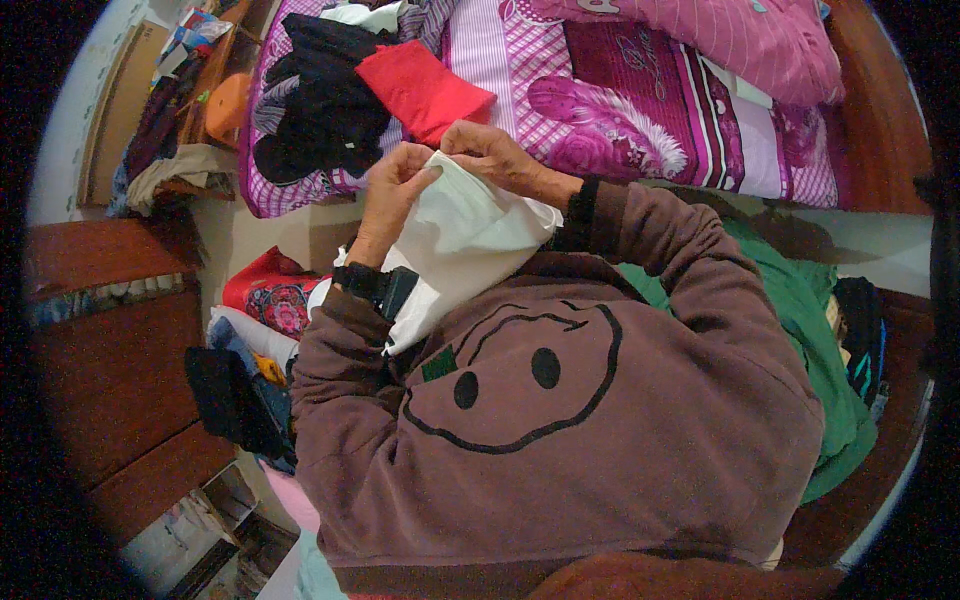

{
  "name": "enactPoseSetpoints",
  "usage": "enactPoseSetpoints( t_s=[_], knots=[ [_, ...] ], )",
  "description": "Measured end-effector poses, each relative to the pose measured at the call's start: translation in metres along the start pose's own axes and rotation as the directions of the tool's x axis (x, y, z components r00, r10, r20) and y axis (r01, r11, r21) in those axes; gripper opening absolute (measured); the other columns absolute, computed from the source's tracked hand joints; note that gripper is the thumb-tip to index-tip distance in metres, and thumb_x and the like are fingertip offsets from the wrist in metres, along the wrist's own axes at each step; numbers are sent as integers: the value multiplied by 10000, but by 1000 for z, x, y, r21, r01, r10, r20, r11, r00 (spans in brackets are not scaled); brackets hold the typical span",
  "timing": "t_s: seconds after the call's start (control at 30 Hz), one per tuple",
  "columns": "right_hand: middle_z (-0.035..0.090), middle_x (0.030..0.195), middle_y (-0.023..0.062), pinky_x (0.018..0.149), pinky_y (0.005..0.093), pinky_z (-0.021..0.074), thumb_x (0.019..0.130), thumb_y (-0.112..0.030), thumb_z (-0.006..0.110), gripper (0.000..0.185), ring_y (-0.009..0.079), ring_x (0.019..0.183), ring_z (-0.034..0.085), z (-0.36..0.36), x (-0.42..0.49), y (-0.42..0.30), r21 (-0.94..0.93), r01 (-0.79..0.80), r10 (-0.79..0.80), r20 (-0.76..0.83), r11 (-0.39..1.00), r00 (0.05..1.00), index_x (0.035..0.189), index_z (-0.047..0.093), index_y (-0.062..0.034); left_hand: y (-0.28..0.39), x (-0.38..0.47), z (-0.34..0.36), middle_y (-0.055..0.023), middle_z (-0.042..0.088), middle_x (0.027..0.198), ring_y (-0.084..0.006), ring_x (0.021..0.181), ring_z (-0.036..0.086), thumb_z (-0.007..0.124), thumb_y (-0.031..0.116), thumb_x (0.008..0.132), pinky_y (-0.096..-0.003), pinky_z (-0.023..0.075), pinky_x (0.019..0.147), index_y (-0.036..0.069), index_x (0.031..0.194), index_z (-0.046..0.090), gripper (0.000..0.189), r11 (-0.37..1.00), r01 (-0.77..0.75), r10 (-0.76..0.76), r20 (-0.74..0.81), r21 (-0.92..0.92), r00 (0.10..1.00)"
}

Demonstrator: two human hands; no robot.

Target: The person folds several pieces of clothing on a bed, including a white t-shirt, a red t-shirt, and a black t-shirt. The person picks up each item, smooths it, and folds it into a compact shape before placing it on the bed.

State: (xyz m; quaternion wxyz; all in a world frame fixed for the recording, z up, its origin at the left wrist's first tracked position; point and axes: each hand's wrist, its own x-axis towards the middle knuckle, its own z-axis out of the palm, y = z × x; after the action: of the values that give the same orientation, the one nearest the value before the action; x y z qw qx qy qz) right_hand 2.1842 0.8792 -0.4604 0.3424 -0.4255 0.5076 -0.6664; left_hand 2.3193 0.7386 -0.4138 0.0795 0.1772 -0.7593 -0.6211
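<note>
A white cloth (457, 247) hangs from my two hands and drapes down over my lap. My left hand (397, 184) pinches its upper corner between thumb and fingers. Close beside it, my right hand (499, 154) grips the same top edge, with the fingertips partly hidden by the fold. Just beyond my hands, a folded red cloth (427, 86) lies on the bed, overlapping a crumpled black garment (322, 90).
The bed (480, 45) has a purple and white patterned cover. A pink striped bundle (750, 45) rests at its far right. Piled clothes, including a black one (225, 397), stand at my left; green fabric (810, 360) lies at my right. An orange object (228, 109) sits by the wooden shelf.
</note>
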Motion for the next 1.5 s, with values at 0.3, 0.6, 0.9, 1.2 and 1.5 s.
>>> enactPoseSetpoints(
  t_s=[0.3,0.6,0.9,1.2,1.5],
  knots=[
    [619,806,-21,673,225,472,918,-123,627,90,56,769,571,1,5,-1,34,-51,50,15,998,999,930,609,-36,2,-4,0,1,671,869,-52,788,603,663,69,873,-203,482,727,4,1024,665,165,994,-105,102,-65,-43,993],
    [634,852,15,730,283,481,913,-196,636,151,110,854,579,-11,1,-26,-464,143,-145,30,874,989,935,633,-47,3,-3,-13,24,642,835,-44,739,557,664,80,869,-196,448,666,15,972,648,123,989,-134,138,-88,58,986],
    [617,1002,39,846,295,442,882,-242,688,297,143,939,553,-6,-13,-33,-155,-29,63,219,987,974,1085,614,-39,19,-10,-18,39,616,845,-33,759,529,663,69,868,-190,423,683,24,989,644,130,994,-109,110,-48,28,993],
    [608,950,128,813,364,459,754,-154,713,313,258,900,591,3,-20,-34,-434,326,-200,311,840,929,1014,595,-25,20,-16,-35,31,596,876,-58,808,532,635,77,875,-212,430,741,38,989,619,122,992,-126,128,-68,25,989],
    [646,951,137,712,412,502,728,-215,747,406,326,853,651,-40,-70,-20,-674,22,260,315,738,913,1065,594,-49,45,-22,-62,71,544,809,-21,751,503,622,61,884,-190,396,655,57,951,623,67,995,-94,91,-168,-13,982]
  ],
)
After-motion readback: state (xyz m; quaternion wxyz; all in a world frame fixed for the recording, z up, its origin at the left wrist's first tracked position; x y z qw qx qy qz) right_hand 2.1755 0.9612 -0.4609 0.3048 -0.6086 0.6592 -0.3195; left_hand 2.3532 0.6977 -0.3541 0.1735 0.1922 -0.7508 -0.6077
